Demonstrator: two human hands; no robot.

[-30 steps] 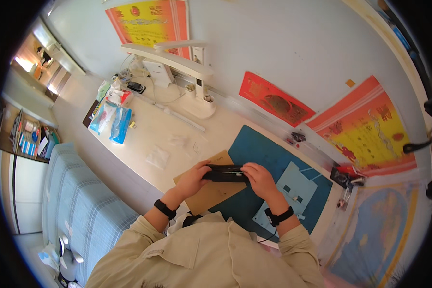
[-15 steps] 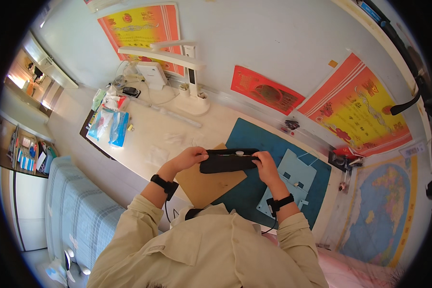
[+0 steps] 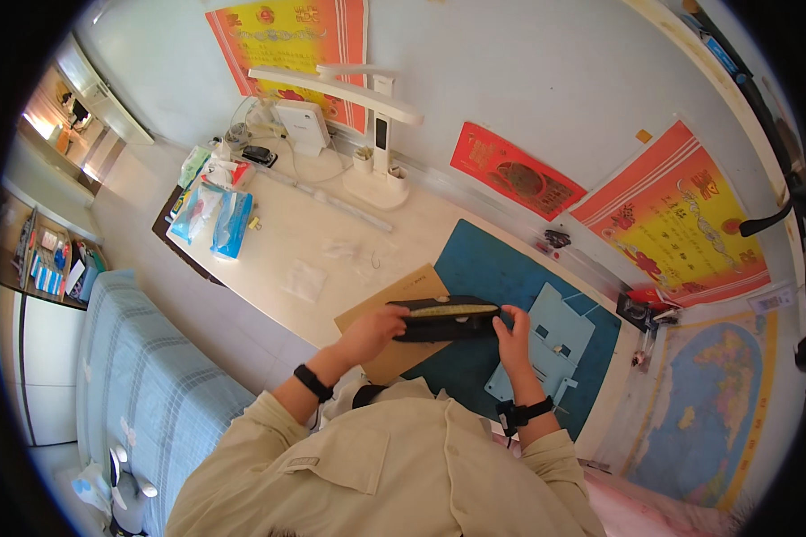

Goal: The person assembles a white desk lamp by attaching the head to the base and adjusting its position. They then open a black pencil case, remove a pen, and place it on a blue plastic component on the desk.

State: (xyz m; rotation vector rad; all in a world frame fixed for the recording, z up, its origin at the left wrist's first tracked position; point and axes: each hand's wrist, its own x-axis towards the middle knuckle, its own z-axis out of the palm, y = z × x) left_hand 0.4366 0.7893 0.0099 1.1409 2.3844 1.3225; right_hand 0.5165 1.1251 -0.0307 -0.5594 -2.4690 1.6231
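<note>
Over the desk I hold a long black pouch (image 3: pixel 448 330), level between both hands. Its upper side gapes, and a yellowish strip shows along the opening; what else lies inside is too small to make out. My left hand (image 3: pixel 373 331) is closed on the left end of the pouch. My right hand (image 3: pixel 513 338) pinches the right end between thumb and fingers. Partly hidden beneath the pouch is a brown paper envelope (image 3: pixel 381 307), which overlaps a dark teal mat (image 3: pixel 475 255).
A light blue plastic panel (image 3: pixel 555 336) with cut-outs lies on the mat's right part. Crumpled clear plastic (image 3: pixel 306 280) is on the white desk (image 3: pixel 269 233). Behind stand a desk lamp (image 3: pixel 382 134) and a white box-shaped device (image 3: pixel 302 125). Blue packages (image 3: pixel 231 224) sit at the left end.
The pouch has moved slightly right and nearer to me, and its opening has tilted into view, showing the yellowish strip. Both hands keep hold of its ends. The head view has shifted a little.
</note>
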